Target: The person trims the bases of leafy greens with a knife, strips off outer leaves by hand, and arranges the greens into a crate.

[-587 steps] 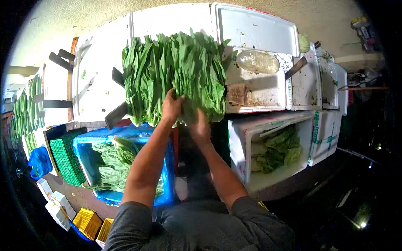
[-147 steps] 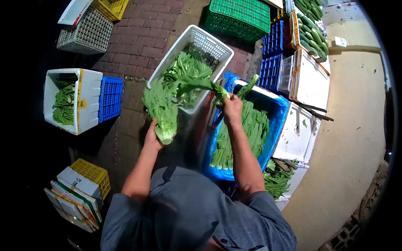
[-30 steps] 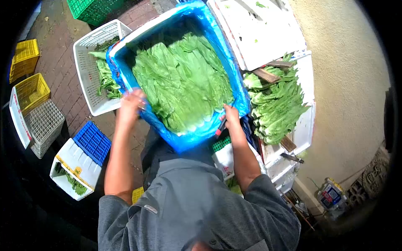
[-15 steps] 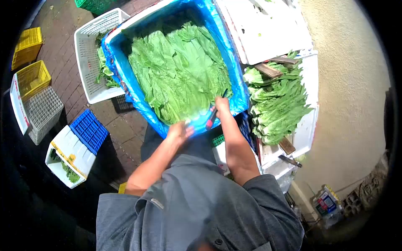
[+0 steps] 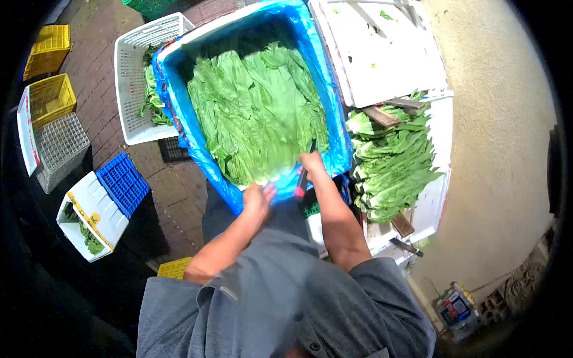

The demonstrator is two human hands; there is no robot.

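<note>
Leafy greens [image 5: 256, 107] lie in rows inside a white box lined with blue plastic [image 5: 209, 173]. At the near edge of these greens is my left hand [image 5: 258, 198], its fingers slightly blurred against the pale stem ends; whether it grips any is hard to tell. My right hand [image 5: 311, 162], at the box's near right corner, is closed around a knife [image 5: 302, 182] with a dark blade and a red-and-black handle. The blade points up over the greens and the handle end hangs below the hand.
Right of the box, more greens [image 5: 394, 167] lie on white foam boxes with wooden strips [image 5: 382, 116]. A white foam lid [image 5: 388, 59] is at the upper right. To the left stand a white basket [image 5: 132, 89], a blue crate [image 5: 123, 184] and yellow crates [image 5: 52, 100].
My left hand has come from the box's left rim to its near edge beside the stems. The right hand has stayed at the near right corner with the knife.
</note>
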